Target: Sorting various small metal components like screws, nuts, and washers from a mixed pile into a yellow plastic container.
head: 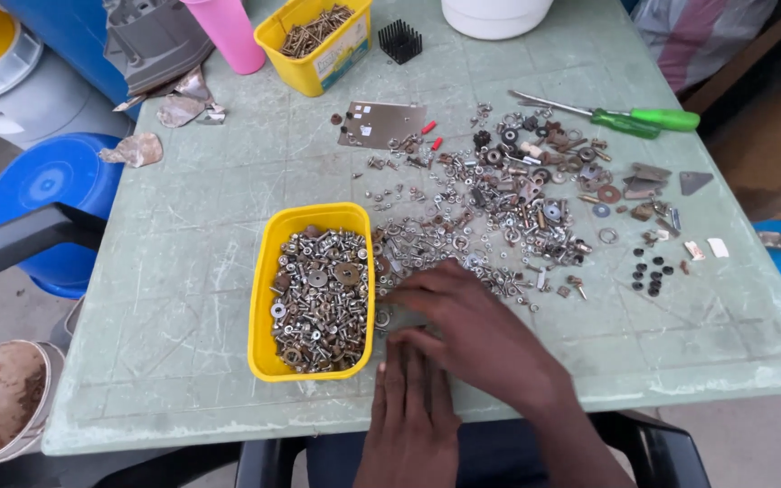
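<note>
**Two hands at a heap of small metal parts**

A worn green tabletop (183, 271) carries a yellow tub (264, 298) of screws and a loose hardware heap (490, 208). The right hand (481, 334) lies flat at the heap's near edge, grip open; the left hand (413, 416) rests empty beside the tub, near the tabletop's front edge.

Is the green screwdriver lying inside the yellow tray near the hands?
No. The green screwdriver lies on the table at the far right, well apart from the yellow tray.
</note>
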